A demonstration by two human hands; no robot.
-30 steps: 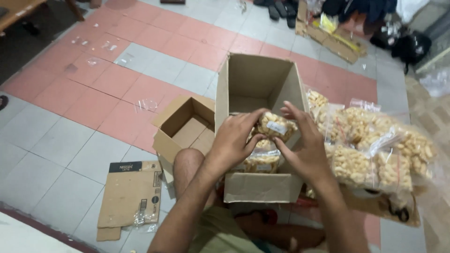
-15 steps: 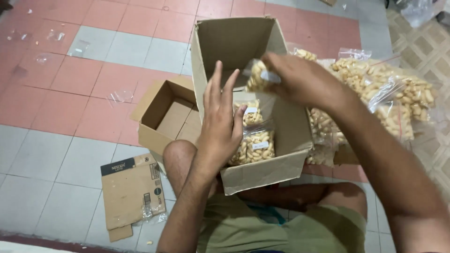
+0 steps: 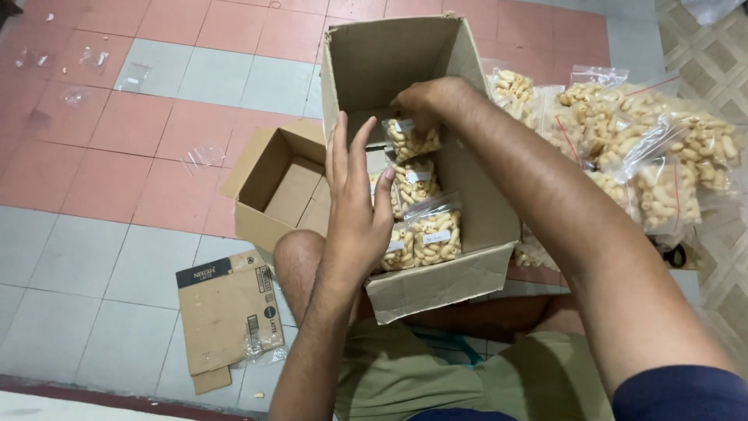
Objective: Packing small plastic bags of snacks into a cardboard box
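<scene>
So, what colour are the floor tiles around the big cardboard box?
Pink-red and pale grey floor tiles, in the head view.

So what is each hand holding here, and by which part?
The right hand grips a clear snack bag by its top edge inside the tall cardboard box. The left hand holds nothing, fingers open.

your snack bag [image 3: 411, 139] – clear, zip-sealed, full of pale curls – sits upright inside the tall open cardboard box [image 3: 475, 203], topmost of its row
</scene>
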